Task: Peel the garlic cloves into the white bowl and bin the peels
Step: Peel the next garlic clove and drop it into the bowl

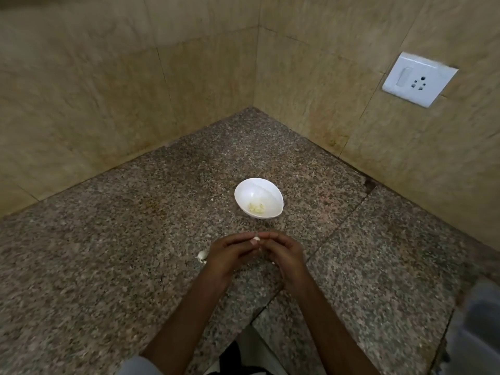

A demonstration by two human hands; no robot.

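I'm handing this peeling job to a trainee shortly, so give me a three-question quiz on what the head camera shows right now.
1. True or false: the white bowl is empty.
2. Multiple choice: the loose garlic piece on the counter lies (A) inside the bowl, (B) beside the left hand, on its outer side, (C) against the wall socket.
3. Short answer: what do the two hands hold between their fingertips?

Key
1. False: pale peeled garlic pieces lie at its bottom.
2. B.
3. A small garlic clove, pinched between the left hand and right hand above the granite counter, nearer the person than the bowl.
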